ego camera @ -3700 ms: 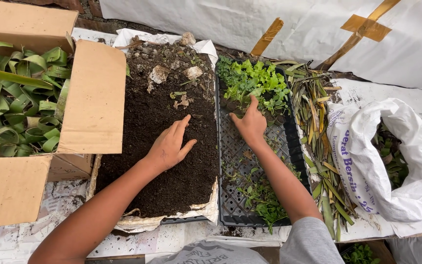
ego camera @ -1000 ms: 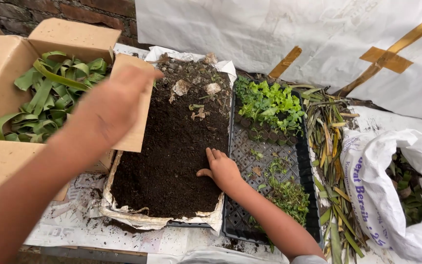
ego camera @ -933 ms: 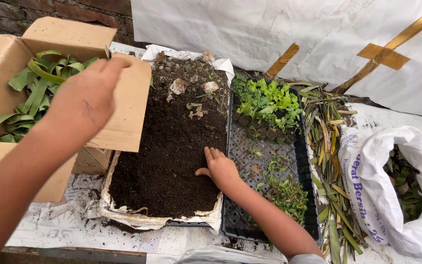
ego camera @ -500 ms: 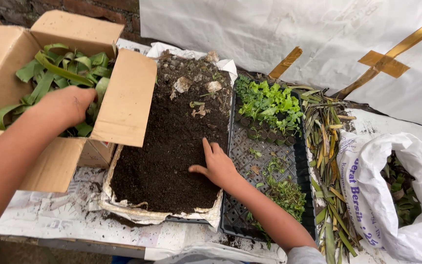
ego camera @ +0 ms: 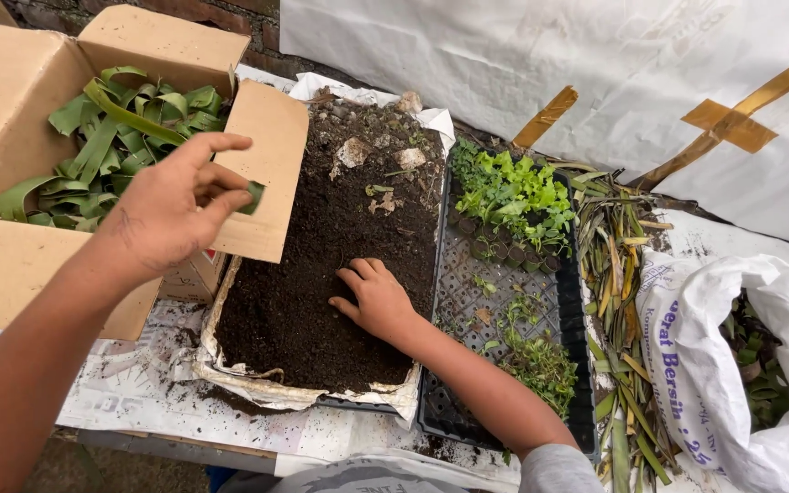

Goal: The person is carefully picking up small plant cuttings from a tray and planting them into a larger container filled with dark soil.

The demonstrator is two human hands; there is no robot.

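Cardboard box sits far left, flaps open, full of long green leaf strips. Beside it the soil bed, dark and loose, laid on paper lining, stones and debris at its far end. Right of that the black seedling tray: leafy seedlings crowd the far cells, sparser green in the near ones, bare cells between. Cut stalks lie along the tray's right side; white sack beyond.

Your left hand hangs over the box's inner flap, fingers pinched on a small folded leaf piece. The grip is narrow, at the fingertips only. Keep the pinch firm so the fold doesn't spring open, and bring the piece low over the soil rather than high, since the flap edge is just beside your knuckles.

Your right hand rests fingers curled, palm down on the soil near the tray edge, holding nothing I can see. Press lightly; the soil is loose and spills over the paper lip easily.
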